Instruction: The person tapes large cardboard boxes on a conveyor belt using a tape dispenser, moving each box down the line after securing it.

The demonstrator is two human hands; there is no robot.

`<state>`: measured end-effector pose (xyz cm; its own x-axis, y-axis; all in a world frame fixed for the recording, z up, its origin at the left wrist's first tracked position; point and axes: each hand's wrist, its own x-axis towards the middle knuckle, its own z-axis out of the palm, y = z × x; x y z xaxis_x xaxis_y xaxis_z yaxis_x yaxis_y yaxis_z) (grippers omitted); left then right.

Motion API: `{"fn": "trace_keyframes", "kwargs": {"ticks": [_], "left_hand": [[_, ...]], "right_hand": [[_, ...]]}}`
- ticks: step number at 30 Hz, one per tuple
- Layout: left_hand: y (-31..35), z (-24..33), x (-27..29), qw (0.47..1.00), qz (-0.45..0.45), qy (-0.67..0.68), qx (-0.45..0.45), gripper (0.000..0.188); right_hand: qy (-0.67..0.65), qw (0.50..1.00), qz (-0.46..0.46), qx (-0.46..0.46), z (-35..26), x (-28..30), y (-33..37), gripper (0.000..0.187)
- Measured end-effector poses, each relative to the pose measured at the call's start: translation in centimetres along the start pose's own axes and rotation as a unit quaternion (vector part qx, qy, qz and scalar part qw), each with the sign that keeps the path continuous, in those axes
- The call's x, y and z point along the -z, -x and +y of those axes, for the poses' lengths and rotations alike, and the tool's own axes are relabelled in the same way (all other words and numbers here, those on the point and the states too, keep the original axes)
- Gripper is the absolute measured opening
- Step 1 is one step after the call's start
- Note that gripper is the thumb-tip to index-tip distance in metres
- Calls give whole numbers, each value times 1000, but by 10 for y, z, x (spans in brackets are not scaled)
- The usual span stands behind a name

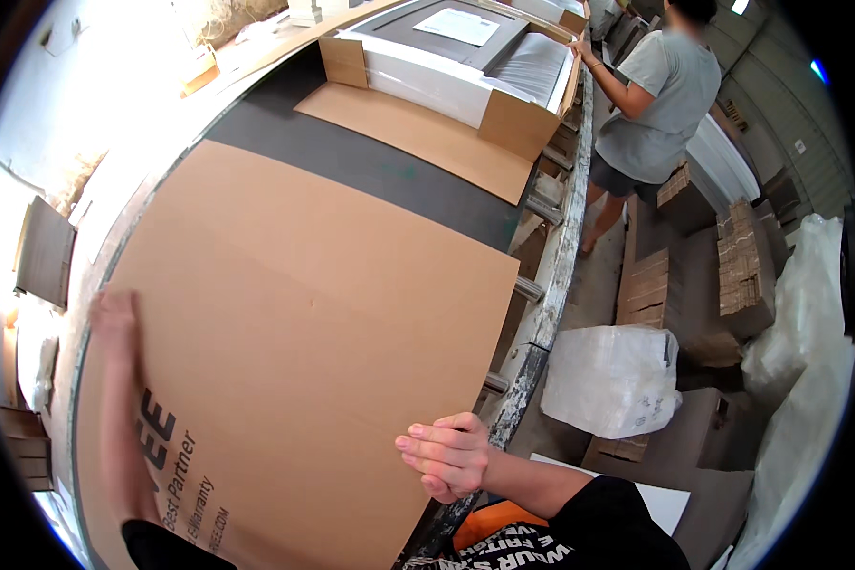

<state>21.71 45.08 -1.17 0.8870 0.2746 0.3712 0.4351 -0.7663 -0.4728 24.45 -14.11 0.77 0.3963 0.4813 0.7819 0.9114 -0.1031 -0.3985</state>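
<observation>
A large flat brown cardboard sheet [323, 304] with dark print near its lower left corner lies in front of me on the conveyor line. At its left edge is my left hand [116, 318], smeared by motion; I cannot make out its fingers. My right hand [446, 456] is at the sheet's right edge near my body, its bent fingers pressed together over the board and closed on that edge. Its thumb is mostly hidden.
Beyond the sheet, an opened carton [518, 133] holds a grey panel in white foam. A co-worker [660, 95] stands at the far right, one hand on that carton. Metal rollers [529, 288] show beside the worn rail [553, 285]. A plastic-wrapped bundle [610, 380] and stacked cardboard [746, 256] are right.
</observation>
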Motion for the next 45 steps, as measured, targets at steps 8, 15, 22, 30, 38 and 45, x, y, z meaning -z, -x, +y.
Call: {"fn": "trace_keyframes", "kwargs": {"ticks": [8, 15, 22, 30, 38, 45], "left_hand": [[176, 261, 354, 867, -249, 367, -227, 109], [194, 273, 357, 916, -239, 293, -138, 99], [193, 275, 361, 919, -226, 299, -122, 97], [200, 266, 367, 921, -215, 302, -121, 91], [219, 274, 362, 932, -185, 304, -65, 91], [218, 277, 354, 926, -165, 327, -92, 87]], "right_hand": [[-37, 998, 53, 3, 8, -8, 0, 22], [33, 864, 247, -436, 130, -3, 22, 37], [-209, 858, -26, -468, 257, -66, 16, 35], [-419, 656, 253, -574, 215, 61, 21, 56], [-21, 966, -204, -156, 24, 106, -119, 53], [174, 790, -580, -91, -18, 39, -166, 37]]}}
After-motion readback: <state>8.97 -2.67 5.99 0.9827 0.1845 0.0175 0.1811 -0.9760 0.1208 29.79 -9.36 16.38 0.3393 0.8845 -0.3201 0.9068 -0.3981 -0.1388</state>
